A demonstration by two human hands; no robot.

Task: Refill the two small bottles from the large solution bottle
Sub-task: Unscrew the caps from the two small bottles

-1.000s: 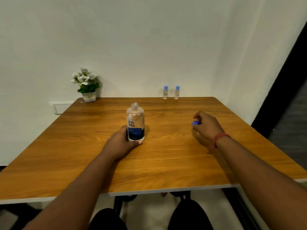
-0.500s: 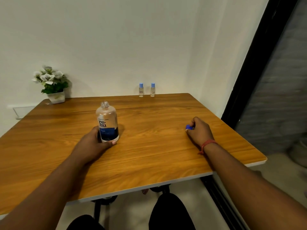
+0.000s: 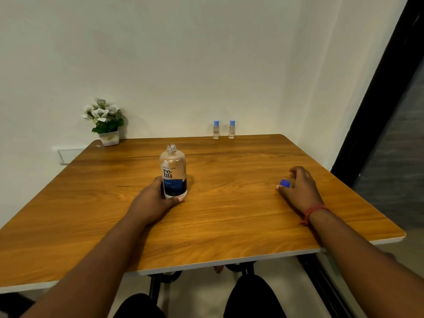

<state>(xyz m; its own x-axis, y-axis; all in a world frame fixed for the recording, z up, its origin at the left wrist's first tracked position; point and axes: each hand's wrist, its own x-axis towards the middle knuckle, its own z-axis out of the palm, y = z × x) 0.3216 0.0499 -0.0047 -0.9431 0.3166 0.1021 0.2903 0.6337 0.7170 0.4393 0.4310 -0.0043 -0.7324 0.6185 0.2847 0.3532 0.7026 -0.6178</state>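
Note:
The large solution bottle (image 3: 173, 172) stands upright and uncapped on the wooden table (image 3: 229, 221), left of centre. My left hand (image 3: 156, 200) is wrapped around its base from the left. Its blue cap (image 3: 285, 183) rests on the table to the right, between the thumb and fingers of my right hand (image 3: 301, 189), which lies low on the tabletop. Two small clear bottles with light blue caps, the left small bottle (image 3: 216, 130) and the right small bottle (image 3: 231, 129), stand side by side at the far edge against the wall, out of reach of both hands.
A small potted plant with white flowers (image 3: 106, 121) sits at the far left corner. A wall socket plate (image 3: 68, 154) is beside the table's left edge. A dark door frame (image 3: 376, 106) runs down the right. My knees show below the near edge.
My right hand has settled lower on the table's right side with the blue cap, which shows more now. The left hand keeps its hold on the large bottle. The camera view has shifted.

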